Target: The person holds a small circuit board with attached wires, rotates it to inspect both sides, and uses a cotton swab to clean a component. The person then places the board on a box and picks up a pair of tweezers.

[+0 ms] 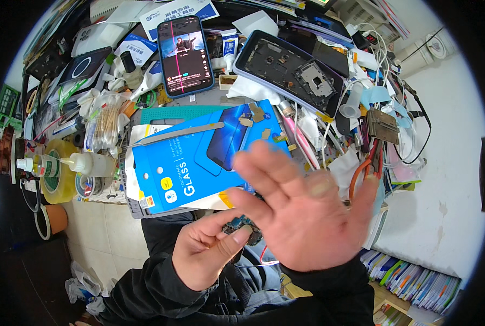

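Between the thumb and fingers of my left hand (201, 247) a small dark circuit board (237, 224) is pinched, partly covered by both hands. My right hand (313, 225) is lifted just right of it, palm showing and fingers spread, slightly smeared, with nothing in it. Beyond the hands lies a blue screen-protector package (172, 168). Metal tweezers (180, 133) rest across it, and several small metal shield pieces (257, 112) sit near its upper right corner. A thin red and white wire (264, 259) shows below the right palm.
A lit phone (186, 65) stands at the back, beside an opened phone body (288, 73). Cotton swabs (105, 125), a white dropper bottle (93, 163) and a tape roll (58, 171) crowd the left. Orange-handled pliers (362, 171) and loose cables lie right.
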Tool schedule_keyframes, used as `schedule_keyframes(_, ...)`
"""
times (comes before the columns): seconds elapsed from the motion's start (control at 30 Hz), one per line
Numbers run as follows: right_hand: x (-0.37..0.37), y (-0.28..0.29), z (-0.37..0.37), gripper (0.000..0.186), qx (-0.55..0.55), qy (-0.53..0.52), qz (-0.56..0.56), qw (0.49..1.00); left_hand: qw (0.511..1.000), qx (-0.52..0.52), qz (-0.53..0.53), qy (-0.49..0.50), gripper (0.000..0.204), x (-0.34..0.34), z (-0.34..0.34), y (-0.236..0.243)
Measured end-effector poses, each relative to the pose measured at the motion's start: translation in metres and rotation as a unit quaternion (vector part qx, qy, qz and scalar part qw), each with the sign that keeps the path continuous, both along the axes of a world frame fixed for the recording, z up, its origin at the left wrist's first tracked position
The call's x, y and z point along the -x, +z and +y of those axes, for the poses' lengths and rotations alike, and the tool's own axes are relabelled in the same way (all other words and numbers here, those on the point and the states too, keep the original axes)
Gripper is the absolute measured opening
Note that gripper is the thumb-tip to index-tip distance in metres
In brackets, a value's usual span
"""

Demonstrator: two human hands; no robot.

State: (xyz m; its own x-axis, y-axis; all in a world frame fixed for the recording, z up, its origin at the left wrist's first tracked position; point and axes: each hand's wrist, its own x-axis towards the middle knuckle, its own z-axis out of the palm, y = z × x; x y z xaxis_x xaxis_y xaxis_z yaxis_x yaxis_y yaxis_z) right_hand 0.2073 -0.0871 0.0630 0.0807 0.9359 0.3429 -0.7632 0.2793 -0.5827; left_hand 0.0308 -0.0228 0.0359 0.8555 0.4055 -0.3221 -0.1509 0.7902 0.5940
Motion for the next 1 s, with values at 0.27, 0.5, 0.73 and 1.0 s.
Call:
schedule_keyframes(0.27, -0.002, 0.003, 0.009, 0.078, -0.151, -0.073, 0.147, 0.975, 0.999, 0.014, -0.025, 0.046, 0.041, -0.005, -0.006, -0.007)
schedule_keyframes(0.5, 0.016, 0.011, 0.015, 0.095, -0.013, -0.004, 0.125, 0.992, 0.999, -0.040, -0.012, 0.015, 0.044, 0.002, -0.008, 0.002)
schedule_keyframes(0.73, 0.021, 0.014, 0.015, 0.090, 0.024, -0.028, 0.169, 0.985, 0.999, -0.040, -0.009, 0.018, 0.044, 0.000, -0.011, -0.002)
schedule_keyframes(1.0, 0.020, 0.013, 0.012, 0.080, 0.072, -0.021, 0.186, 0.980, 0.999, -0.023, 0.022, 0.006, 0.044, 0.001, -0.012, -0.006)
